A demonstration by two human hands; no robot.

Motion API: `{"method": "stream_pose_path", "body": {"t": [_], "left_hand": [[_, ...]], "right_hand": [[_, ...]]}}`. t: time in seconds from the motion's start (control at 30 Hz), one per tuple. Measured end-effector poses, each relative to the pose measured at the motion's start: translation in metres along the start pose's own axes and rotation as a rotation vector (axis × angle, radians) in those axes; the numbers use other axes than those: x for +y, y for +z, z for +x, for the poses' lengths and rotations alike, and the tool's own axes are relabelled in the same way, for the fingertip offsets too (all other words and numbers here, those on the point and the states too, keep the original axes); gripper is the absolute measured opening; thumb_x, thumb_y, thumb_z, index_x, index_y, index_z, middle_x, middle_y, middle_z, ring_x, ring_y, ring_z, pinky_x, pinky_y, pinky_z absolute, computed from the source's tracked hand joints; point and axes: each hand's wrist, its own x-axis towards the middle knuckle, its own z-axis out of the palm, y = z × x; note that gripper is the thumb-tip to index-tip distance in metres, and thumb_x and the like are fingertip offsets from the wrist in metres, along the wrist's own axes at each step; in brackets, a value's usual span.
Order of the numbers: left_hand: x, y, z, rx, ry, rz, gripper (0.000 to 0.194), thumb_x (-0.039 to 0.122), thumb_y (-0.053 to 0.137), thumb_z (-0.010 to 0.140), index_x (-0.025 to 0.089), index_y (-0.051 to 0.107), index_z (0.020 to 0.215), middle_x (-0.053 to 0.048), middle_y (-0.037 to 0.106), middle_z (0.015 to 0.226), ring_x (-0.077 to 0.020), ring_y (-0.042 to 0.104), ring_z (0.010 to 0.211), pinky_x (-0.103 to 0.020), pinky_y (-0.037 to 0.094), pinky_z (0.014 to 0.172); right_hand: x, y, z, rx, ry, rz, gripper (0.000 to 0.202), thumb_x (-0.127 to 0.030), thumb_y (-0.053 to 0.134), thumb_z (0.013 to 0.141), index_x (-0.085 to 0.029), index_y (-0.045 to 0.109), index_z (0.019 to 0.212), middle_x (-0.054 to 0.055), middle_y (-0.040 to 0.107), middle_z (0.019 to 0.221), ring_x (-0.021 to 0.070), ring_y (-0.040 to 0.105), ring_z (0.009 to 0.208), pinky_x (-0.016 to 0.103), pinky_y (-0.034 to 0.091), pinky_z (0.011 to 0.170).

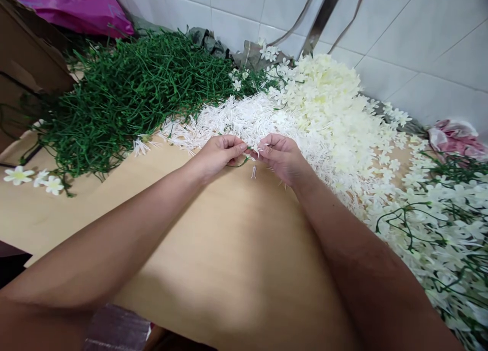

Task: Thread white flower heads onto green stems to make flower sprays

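My left hand point(224, 155) is closed in a pinch on a thin green stem point(240, 163), whose end curves below the fingers. Close by on the right, my right hand point(280, 156) pinches a small white piece, its fingertips nearly touching those of the left. A little white stamen piece point(253, 172) shows just below the fingertips. Behind both hands spreads a heap of white stamens point(244, 118). The large pile of green stems point(152, 81) is at the back left, and pale yellow-white petals point(328, 101) are heaped to the right.
Assembled white flowers with green stems point(438, 229) cover the right side of the tan table point(213, 254). Several loose flowers point(53, 185) lie at the left. A cardboard box point(30, 51) and a pink bag point(84, 7) stand at the back left, before a tiled wall point(430, 51).
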Motion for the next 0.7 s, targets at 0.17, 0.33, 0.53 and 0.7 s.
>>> {"method": "stream_pose_path", "body": {"t": [0.17,0.33,0.53,0.7], "left_hand": [[-0.0001,0.0005,0.0007,0.003,-0.014,0.003,0.019,0.019,0.066,0.075,0.012,0.056,0.060,0.003,0.048,0.048,-0.0045,0.037,0.044,-0.020,0.025,0.048],[0.0016,0.0011,-0.0001,-0.023,-0.005,-0.013,0.022,0.018,0.067,0.075,0.012,0.053,0.058,0.002,0.049,0.047,-0.0037,0.036,0.042,-0.019,0.023,0.046],[0.0006,0.0004,0.0008,-0.010,-0.029,-0.009,0.028,0.016,0.069,0.073,0.013,0.048,0.055,0.005,0.044,0.043,-0.0032,0.035,0.041,-0.018,0.022,0.044],[-0.0007,0.0008,0.0019,0.001,-0.040,0.026,0.027,0.016,0.067,0.076,0.013,0.049,0.056,0.003,0.046,0.046,-0.0033,0.037,0.041,-0.018,0.022,0.044]], "right_hand": [[0.0016,0.0011,0.0004,0.013,-0.028,-0.032,0.042,-0.047,0.085,0.047,-0.020,0.057,0.064,-0.004,0.059,0.061,0.0096,0.057,0.060,0.030,0.050,0.068],[0.0022,0.0036,0.0006,0.052,-0.083,-0.131,0.042,-0.047,0.084,0.049,-0.019,0.058,0.065,-0.005,0.058,0.060,0.0081,0.053,0.058,0.025,0.046,0.060],[0.0001,0.0076,-0.0019,0.060,-0.104,-0.220,0.037,-0.039,0.085,0.049,-0.018,0.058,0.064,-0.005,0.057,0.058,0.0058,0.047,0.052,0.021,0.038,0.050],[0.0047,0.0061,-0.0022,0.034,-0.093,-0.233,0.037,-0.039,0.084,0.051,-0.018,0.058,0.067,-0.004,0.059,0.061,0.0074,0.051,0.056,0.022,0.041,0.053]]}}
